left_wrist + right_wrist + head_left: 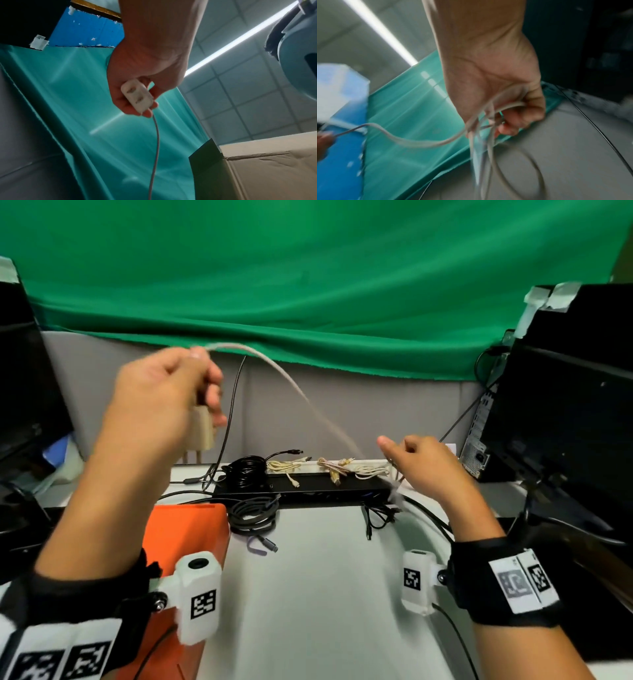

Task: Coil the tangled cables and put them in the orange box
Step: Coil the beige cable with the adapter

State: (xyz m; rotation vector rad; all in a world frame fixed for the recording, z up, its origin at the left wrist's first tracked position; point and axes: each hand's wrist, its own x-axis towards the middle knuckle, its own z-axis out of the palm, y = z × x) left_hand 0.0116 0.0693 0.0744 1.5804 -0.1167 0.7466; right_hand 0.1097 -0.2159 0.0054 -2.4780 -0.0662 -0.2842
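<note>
Left hand [161, 402] raised above the tabletop [318, 594], fingers curled round the white plug [137, 96] of a pale white cable [284, 374]; two dark slots visible on the plug's face in the left wrist view. Cable thin, smooth, off-white, arcing from the left hand down to the right hand [428, 463], blurred along the lower stretch. Right hand lower, near the right end of a long black bar [308, 487], fingers curled round several loose loops of the same cable, loops hanging below the fingers in the right wrist view. Orange box [185, 529] flat on the tabletop under the left forearm, just beside a coiled dark grey cable [253, 515]. Coiled black cable [246, 470] at the left end of the bar, then small bundles along it: a cream cable [284, 467], a braided tan cable [334, 469], another white cable [371, 472]. Thin black cable [376, 517] tangled in front of the bar. Green cloth [325, 278] hung behind.
</note>
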